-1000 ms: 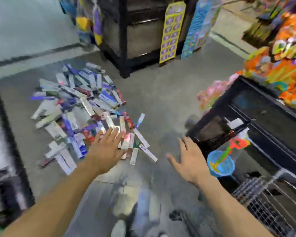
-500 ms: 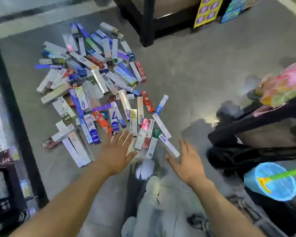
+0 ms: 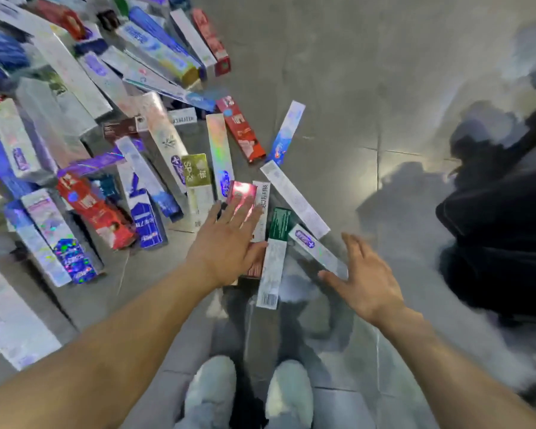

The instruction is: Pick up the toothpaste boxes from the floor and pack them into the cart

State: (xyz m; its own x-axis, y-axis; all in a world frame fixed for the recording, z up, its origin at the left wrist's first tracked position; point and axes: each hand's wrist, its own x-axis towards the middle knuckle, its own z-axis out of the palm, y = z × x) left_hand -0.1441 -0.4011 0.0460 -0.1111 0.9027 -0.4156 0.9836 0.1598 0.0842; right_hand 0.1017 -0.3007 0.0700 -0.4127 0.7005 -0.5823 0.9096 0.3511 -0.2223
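Observation:
A heap of toothpaste boxes in many colours covers the grey floor at the upper left and centre. My left hand hovers flat with fingers spread over a pink box at the heap's near edge; whether it touches is unclear. My right hand is open, fingers spread, just right of a white box with a purple logo. A green box and a white barcode box lie between my hands. Neither hand holds anything. The cart is not clearly visible.
A dark, blurred object stands at the right edge. My two feet in light shoes are at the bottom centre. Bare grey floor tiles stretch to the upper right.
The view has dropped closer to the floor and the boxes look much larger. Both hands have reached down and forward to the near edge of the heap.

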